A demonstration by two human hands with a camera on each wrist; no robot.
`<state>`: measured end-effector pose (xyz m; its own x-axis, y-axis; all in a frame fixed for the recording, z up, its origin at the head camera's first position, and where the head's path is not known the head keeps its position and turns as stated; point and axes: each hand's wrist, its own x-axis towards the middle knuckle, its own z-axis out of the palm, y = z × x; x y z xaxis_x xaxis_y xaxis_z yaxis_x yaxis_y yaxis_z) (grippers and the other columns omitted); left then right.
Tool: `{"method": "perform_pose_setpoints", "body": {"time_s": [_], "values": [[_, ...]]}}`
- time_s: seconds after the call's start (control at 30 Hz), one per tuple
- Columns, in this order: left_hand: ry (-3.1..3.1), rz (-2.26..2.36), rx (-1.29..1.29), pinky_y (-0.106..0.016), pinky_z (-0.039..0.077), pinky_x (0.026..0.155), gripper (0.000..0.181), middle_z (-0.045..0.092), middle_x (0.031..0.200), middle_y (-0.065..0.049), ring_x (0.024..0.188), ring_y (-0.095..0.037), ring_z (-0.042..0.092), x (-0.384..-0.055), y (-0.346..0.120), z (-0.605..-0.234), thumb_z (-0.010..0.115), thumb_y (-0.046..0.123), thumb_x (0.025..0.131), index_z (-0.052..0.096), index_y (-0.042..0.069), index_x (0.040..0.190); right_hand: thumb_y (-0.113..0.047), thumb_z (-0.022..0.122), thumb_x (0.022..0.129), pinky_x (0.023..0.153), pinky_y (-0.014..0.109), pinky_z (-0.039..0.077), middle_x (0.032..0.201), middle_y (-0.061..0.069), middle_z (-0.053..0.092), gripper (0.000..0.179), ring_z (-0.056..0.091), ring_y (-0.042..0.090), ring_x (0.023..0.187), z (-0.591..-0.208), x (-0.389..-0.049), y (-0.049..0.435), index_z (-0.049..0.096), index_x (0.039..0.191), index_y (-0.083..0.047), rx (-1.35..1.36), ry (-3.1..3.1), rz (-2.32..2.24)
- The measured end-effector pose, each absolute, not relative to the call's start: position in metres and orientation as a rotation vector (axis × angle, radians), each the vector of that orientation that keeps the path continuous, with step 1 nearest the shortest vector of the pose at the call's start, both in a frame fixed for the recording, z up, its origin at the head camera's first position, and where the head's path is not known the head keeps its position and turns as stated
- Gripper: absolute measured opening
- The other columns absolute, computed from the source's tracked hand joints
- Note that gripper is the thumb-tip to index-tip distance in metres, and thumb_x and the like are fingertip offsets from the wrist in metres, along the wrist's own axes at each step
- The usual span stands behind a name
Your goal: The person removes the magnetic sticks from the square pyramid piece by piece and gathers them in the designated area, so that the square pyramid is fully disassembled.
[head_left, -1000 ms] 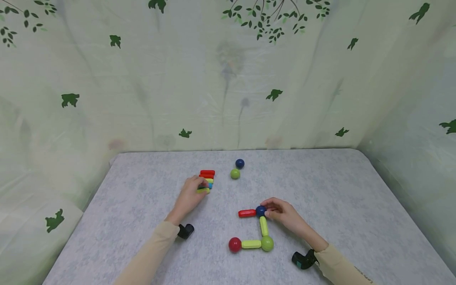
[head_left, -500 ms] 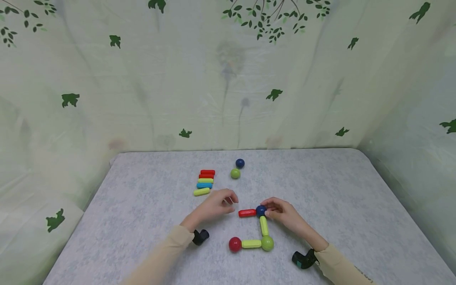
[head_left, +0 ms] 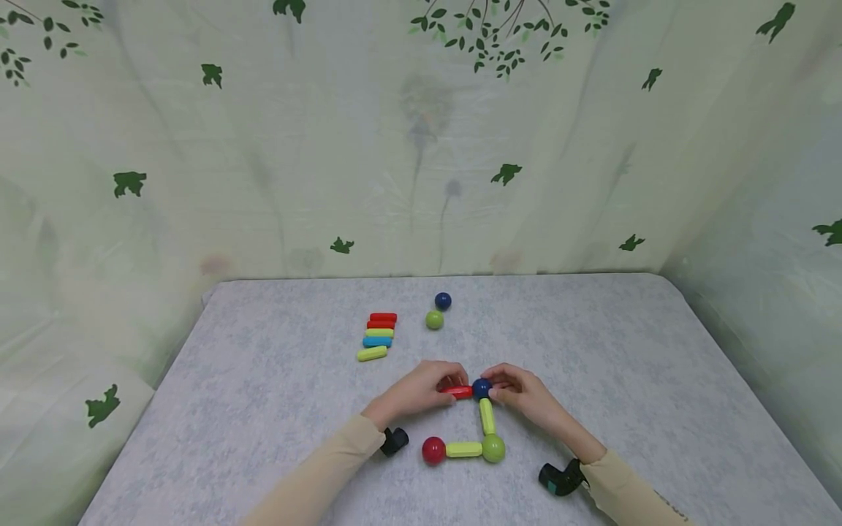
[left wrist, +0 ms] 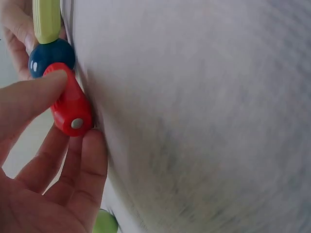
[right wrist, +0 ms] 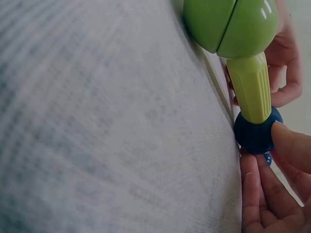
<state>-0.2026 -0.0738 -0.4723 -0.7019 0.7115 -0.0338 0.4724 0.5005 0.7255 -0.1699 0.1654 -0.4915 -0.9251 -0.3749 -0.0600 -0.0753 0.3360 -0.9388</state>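
Note:
My left hand (head_left: 421,387) pinches a red magnetic rod (head_left: 460,392) between thumb and fingers. In the left wrist view the thumb lies along the rod, whose free end shows a round silver magnet (left wrist: 77,123). The rod's other end meets a dark blue ball (head_left: 482,388), gripped from the right by my right hand (head_left: 526,393). From that ball a yellow-green rod (head_left: 487,416) runs to a green ball (head_left: 494,448). Another yellow-green rod (head_left: 464,450) links the green ball to a red ball (head_left: 434,451) at the left.
Further back lie several loose rods in a stack-like row, among them a blue rod (head_left: 378,342) and a nearer yellow-green rod (head_left: 372,353). A second dark blue ball (head_left: 443,301) and green ball (head_left: 434,320) sit right of them. The grey tabletop (head_left: 631,351) ends at a curtain.
My left hand has left the yellow-green rod in the back row, moved right and nearer, and taken hold of the red rod. My right hand stays on the blue ball.

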Motion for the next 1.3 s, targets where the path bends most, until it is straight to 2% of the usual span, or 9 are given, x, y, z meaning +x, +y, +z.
{"method": "perform_pose_setpoints", "body": {"time_s": [0.27,0.53,0.63,0.8,1.13,1.3], "values": [[2.547,0.837,1.022,-0.024,0.047,0.082,0.023,0.06,0.097,0.007,0.091,-0.007,0.056,-0.197,-0.07,-0.467,0.069,0.01,0.088,0.063,0.021,0.107,-0.011,0.06,0.094,0.076,0.026,0.05,0.107,0.01,0.063,0.025,0.06,0.018,0.09,-0.494,-0.171,0.166,0.059,0.117,-0.002,-0.424,2.339,-1.616],[2.653,0.723,1.054,-0.019,0.045,0.071,0.022,0.052,0.089,0.009,0.08,-0.008,0.049,-0.193,-0.071,-0.466,0.069,0.013,0.088,0.066,0.021,0.109,-0.01,0.061,0.094,0.076,0.027,0.05,0.107,0.007,0.063,0.025,0.06,0.019,0.091,-0.494,-0.17,0.165,0.06,0.117,-0.004,-0.421,2.341,-1.621],[2.637,0.797,1.055,-0.02,0.046,0.075,0.022,0.055,0.092,0.01,0.083,-0.007,0.051,-0.192,-0.077,-0.467,0.068,0.012,0.089,0.066,0.021,0.109,-0.01,0.06,0.094,0.076,0.027,0.05,0.107,0.007,0.063,0.024,0.06,0.02,0.091,-0.495,-0.17,0.166,0.06,0.117,-0.004,-0.42,2.351,-1.61],[2.645,0.942,0.968,-0.024,0.048,0.079,0.022,0.059,0.098,0.011,0.089,-0.008,0.054,-0.192,-0.097,-0.466,0.068,0.01,0.089,0.064,0.02,0.108,-0.013,0.062,0.094,0.077,0.027,0.05,0.108,0.008,0.063,0.024,0.059,0.021,0.093,-0.495,-0.17,0.166,0.06,0.117,-0.004,-0.409,2.341,-1.612],[2.923,1.022,0.673,-0.035,0.048,0.081,0.021,0.059,0.096,0.003,0.093,-0.017,0.051,-0.197,-0.153,-0.465,0.073,0.0,0.081,0.065,0.013,0.095,-0.012,0.061,0.094,0.076,0.027,0.05,0.11,0.011,0.062,0.026,0.058,0.022,0.094,-0.491,-0.169,0.167,0.059,0.119,-0.002,-0.427,2.321,-1.629],[2.983,1.038,0.636,-0.038,0.048,0.084,0.023,0.061,0.1,-0.002,0.098,-0.022,0.052,-0.2,-0.174,-0.468,0.073,-0.005,0.08,0.065,0.009,0.096,-0.011,0.06,0.094,0.076,0.027,0.05,0.11,0.011,0.062,0.026,0.059,0.02,0.093,-0.491,-0.169,0.167,0.059,0.119,-0.002,-0.428,2.329,-1.626]]}}
